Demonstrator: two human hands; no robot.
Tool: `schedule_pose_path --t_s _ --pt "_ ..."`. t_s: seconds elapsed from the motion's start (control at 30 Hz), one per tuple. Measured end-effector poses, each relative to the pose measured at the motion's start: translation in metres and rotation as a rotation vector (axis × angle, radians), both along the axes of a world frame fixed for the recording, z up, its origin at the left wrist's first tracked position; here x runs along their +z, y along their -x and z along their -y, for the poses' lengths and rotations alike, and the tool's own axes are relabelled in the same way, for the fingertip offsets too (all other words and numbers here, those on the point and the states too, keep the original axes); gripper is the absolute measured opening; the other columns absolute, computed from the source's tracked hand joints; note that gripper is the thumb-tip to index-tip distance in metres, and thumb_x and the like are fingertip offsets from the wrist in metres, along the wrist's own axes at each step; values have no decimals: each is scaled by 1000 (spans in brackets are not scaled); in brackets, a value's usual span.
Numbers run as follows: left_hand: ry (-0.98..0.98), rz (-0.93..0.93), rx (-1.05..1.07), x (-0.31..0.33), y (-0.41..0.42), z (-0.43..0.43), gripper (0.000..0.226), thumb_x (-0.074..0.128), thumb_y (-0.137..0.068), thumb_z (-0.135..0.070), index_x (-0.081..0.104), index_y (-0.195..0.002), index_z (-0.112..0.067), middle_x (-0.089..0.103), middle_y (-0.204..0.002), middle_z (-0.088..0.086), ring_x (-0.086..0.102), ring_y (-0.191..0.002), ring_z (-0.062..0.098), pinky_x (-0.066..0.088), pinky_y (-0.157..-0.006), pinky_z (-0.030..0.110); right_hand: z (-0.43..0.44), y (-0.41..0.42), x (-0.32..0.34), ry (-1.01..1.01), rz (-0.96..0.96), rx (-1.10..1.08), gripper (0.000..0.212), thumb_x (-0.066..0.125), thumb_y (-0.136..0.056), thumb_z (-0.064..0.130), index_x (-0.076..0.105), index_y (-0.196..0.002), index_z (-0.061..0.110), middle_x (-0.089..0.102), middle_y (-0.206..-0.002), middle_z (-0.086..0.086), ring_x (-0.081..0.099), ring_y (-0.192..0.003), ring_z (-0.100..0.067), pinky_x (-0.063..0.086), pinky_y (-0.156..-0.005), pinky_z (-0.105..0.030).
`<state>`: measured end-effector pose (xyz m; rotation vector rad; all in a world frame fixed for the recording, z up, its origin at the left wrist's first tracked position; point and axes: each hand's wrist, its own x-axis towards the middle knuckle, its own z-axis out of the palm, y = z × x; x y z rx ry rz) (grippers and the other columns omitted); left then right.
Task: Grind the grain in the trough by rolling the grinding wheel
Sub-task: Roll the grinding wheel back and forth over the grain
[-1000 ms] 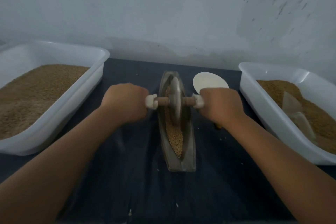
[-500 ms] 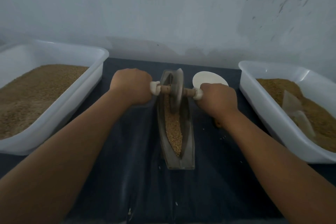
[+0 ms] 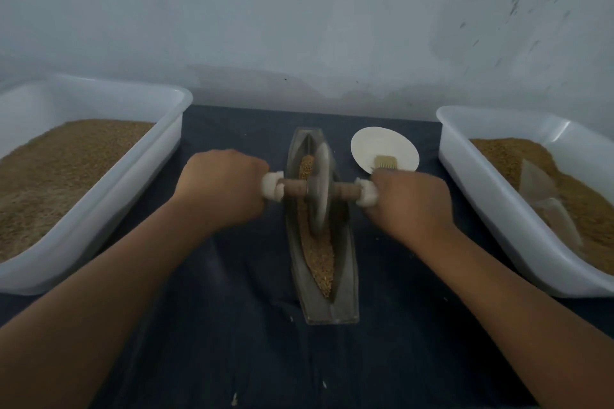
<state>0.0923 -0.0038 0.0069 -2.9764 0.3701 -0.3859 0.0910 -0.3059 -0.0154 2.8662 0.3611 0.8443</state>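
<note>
On the counter (image 3: pixel 232 325), trough (image 3: pixel 345 292) lies lengthwise to me, giving the grinding wheel (image 3: pixel 320 189) its run. Wheel stands upright mid-trough; my left hand (image 3: pixel 222 186) and right hand (image 3: pixel 408 202) each grip an axle end (image 3: pixel 294 188) for balance, grain (image 3: pixel 319 256) beneath.

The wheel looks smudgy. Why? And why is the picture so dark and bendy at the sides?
Head view: the grinding wheel is softly smeared, probably because it is rolling. Head view: the light is dim and bluish, with no glare. Head view: the wide lens bows the left bin and right bin outward near the edges.
</note>
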Motion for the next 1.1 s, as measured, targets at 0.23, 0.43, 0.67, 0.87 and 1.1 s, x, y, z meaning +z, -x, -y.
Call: schedule_pose_path --t_s 0.23,0.43,0.67,0.87,1.1 --pt "73 -51 38 6 -30 5 19 55 -78 -45 49 -70 -29 53 -70 -9 55 -67 22 42 -63 33 -14 -47 17 26 -31 0 52 42 -101 59 59 -70 21 46 -57 4 35 -48 -12 23 -48 -26" --pt "54 -32 -12 -10 50 -11 26 60 -80 -55 44 -72 -36 52 -63 -12 51 -56 8 45 -54 28 15 28 4 67 -26 111 38 65 -85 57 39 -69 33 37 -52 12 40 -42 -10 31 -39 -23" --pt "41 -19 58 1 -1 3 22 60 -82 -47 47 -73 -31 53 -69 -10 55 -63 16 38 -58 30 -4 -19 1 -2 26 7 47 45 -100 60 50 -70 24 41 -55 5 47 -47 -25 28 -46 -25" --pt "71 -49 69 7 -31 6 21 57 -83 -47 51 -74 -29 55 -74 -8 56 -68 20 43 -62 32 -16 -50 14 22 -20 -18 57 43 -100 63 52 -62 22 48 -54 4 38 -46 -12 27 -46 -24" --pt "-1 25 -60 -8 36 -10 28 60 -77 -54 39 -70 -37 47 -61 -13 43 -53 5 26 -49 26 18 28 -7 70 -26 58 44 64 -87 59 30 -69 36 26 -51 14 28 -41 -4 17 -41 -21"
